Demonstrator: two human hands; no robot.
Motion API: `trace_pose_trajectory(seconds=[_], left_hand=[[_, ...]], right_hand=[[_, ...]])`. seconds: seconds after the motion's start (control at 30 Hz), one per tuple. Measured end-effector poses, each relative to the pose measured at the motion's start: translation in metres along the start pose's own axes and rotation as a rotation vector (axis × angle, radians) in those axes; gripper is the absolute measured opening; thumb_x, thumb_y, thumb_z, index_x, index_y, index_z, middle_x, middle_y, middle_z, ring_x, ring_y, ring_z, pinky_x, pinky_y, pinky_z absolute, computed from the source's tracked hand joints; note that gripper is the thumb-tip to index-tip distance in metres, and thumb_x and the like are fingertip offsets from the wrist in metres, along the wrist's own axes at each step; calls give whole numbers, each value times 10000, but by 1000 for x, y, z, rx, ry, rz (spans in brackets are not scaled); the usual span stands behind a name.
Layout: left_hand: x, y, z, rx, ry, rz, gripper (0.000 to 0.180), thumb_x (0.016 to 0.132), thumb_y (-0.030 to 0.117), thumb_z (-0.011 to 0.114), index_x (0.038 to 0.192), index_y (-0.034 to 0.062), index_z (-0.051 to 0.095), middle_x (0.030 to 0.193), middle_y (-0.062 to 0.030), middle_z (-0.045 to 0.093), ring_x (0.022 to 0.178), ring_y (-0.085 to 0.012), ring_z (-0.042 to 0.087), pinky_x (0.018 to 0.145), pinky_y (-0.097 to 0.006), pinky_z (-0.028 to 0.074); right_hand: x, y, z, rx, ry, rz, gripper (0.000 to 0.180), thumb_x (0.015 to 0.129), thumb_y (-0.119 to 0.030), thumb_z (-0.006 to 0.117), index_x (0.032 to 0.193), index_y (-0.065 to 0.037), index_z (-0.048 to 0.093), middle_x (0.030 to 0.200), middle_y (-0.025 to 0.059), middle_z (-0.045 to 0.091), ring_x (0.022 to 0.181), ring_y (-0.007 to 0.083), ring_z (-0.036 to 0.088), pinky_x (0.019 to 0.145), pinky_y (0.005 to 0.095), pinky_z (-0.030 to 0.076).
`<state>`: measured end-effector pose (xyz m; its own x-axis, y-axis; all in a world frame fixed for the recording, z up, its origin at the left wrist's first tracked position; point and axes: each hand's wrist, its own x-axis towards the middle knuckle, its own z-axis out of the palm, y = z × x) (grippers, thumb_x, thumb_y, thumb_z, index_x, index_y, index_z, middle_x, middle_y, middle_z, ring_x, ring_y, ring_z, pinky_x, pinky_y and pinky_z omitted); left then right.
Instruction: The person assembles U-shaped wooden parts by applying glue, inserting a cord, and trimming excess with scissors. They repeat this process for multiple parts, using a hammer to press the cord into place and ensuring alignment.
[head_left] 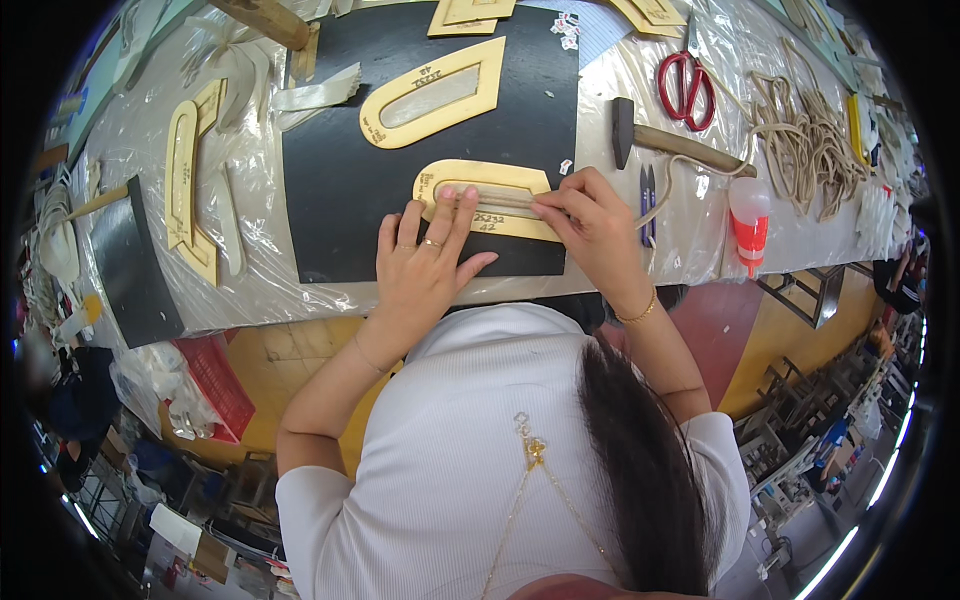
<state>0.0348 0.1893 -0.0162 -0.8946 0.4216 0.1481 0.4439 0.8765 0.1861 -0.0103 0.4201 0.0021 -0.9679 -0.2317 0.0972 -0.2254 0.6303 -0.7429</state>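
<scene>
A pale yellow template with a long rounded slot lies on the black mat in front of me. Inside the slot is a light strip, with a beige cord laid along it. My left hand is open, its fingertips resting on the left part of the slot. At the template's right end, my right hand has thumb and forefinger pinched on the cord. From there the cord loops past the hand toward the upper right. My fingers hide part of the strip.
Beyond lies another yellow template. On the right are a hammer, red-handled scissors, purple snips, a red-and-clear bottle and a heap of cord. A third template sits left.
</scene>
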Motion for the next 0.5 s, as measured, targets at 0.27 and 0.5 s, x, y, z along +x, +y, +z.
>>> trace_pose_trajectory(seconds=[0.27, 0.5], left_hand=[[-1, 7, 5, 68, -7, -10, 789, 835, 606, 648, 1483, 175, 518, 1523, -103, 428, 1159, -338, 452, 963, -456, 394], [2, 17, 1, 52, -92, -79, 766, 830, 636, 634, 1496, 280, 503, 1518, -134, 423, 1183, -367, 429, 968, -504, 360]], right_hand=[[-1, 5, 2, -36, 8, -64, 125, 803, -102, 801, 886, -33, 739, 827, 60, 586, 634, 191, 595, 574, 314, 489], [4, 0, 0, -64, -22, -71, 114, 813, -84, 793, 885, -20, 733, 836, 66, 584, 640, 190, 595, 574, 306, 481]])
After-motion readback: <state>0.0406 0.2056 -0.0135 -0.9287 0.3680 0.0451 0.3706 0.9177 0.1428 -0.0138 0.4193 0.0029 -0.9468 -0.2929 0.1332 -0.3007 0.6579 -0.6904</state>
